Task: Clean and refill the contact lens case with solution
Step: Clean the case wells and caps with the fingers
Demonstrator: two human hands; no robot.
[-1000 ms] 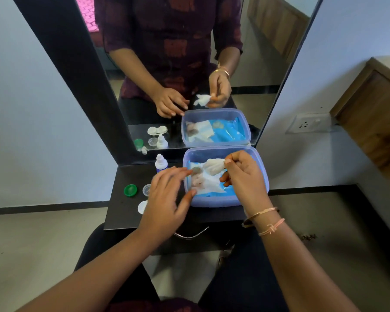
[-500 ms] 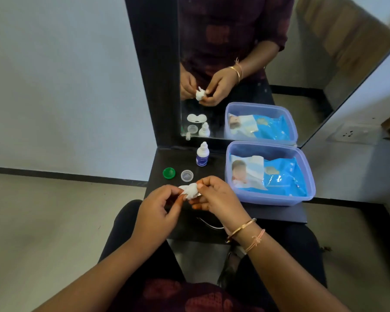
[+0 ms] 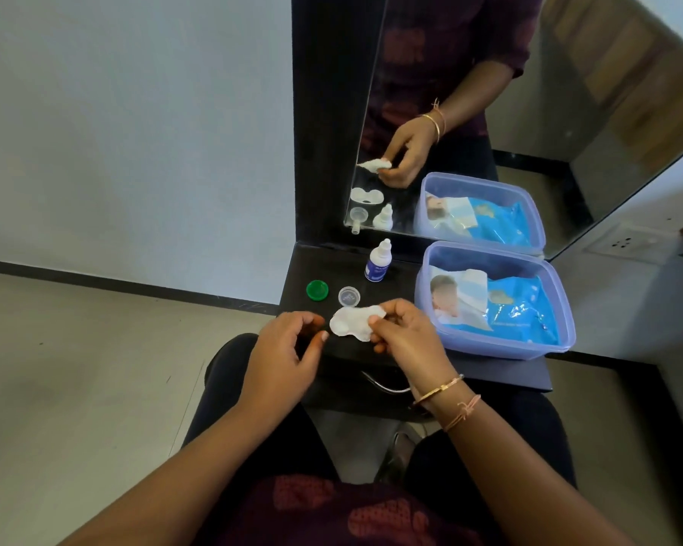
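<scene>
The white two-well contact lens case (image 3: 346, 327) lies on the black shelf (image 3: 501, 372), just below a green cap (image 3: 317, 289) and a clear cap (image 3: 349, 296). My right hand (image 3: 405, 338) pinches a small white wipe (image 3: 375, 312) at the case's right end. My left hand (image 3: 282, 348) hovers just left of the case with loosely curled fingers, holding nothing. The solution bottle (image 3: 377, 261), white with a blue label, stands upright near the mirror.
A translucent blue plastic box (image 3: 564, 305) holding a blue wipes packet (image 3: 517, 313) fills the shelf's right side. The mirror (image 3: 470, 112) rises behind the shelf. A metal drawer handle (image 3: 383, 384) shows below the shelf's front edge, above my knees.
My right hand lifted a wipe out of the box and brought it left. Both hands held it for a moment. Now the left hand has let go and the wipe is at the case.
</scene>
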